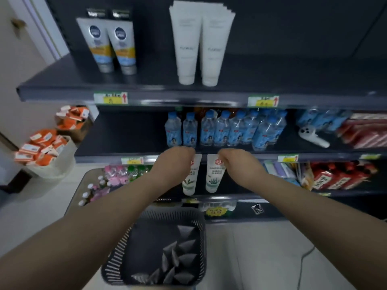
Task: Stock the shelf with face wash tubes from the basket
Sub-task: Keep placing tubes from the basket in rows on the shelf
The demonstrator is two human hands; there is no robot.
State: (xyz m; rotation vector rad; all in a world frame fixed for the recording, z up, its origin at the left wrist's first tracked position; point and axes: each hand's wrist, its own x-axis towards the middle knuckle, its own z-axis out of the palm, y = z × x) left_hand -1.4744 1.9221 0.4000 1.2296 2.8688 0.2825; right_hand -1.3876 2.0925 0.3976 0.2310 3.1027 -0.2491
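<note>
Both arms reached forward over the dark slatted basket (155, 250), which sat near and low in the view with only small grey wedge-shaped packets (173, 266) lying in its bottom. The left hand (178, 159) had its grip pinched on the crimped top end of one white face wash tube with green print (191, 176), and the right hand (234, 161) pinched the top of a second white face wash tube (215, 174) in the same way. The two tubes hung cap-down side by side, close together but apart, in front of the edge of the middle shelf (134, 147), above the basket and not on any shelf. Farther back on that middle shelf stood a row of small water bottles with blue caps (222, 130), and to their right lay a white device (312, 136). On the top shelf (146, 88) stood two grey tubes with yellow and blue bands (114, 42) at the left and tall white tubes (199, 45) just right of them. At the far left sat bins of orange boxes (41, 147). Red packages (339, 176) filled the lower shelf at the right.
</note>
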